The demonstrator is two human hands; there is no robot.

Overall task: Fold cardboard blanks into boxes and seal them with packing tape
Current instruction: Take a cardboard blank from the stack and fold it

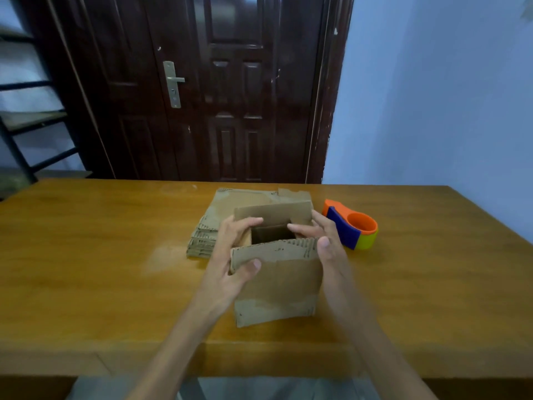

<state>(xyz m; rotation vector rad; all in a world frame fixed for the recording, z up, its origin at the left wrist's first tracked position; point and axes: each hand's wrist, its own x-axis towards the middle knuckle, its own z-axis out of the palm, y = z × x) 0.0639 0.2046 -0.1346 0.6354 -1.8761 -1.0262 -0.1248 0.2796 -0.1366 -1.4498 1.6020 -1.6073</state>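
One cardboard box (277, 281) stands mid-surface, top flaps unfolded, untaped, my left hand (230, 255) and right hand (326, 241) gripping its sides; blank stack (210, 226) at 11 o'clock, tape dispenser (350, 223) at 2 untouched.

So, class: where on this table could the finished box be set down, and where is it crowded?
Free: the bare table left of the flat cardboard stack, and the near strip right of the right hand. Crowded: the middle, where both hands, left hand included, hold the box, with the tape dispenser close by on its right.
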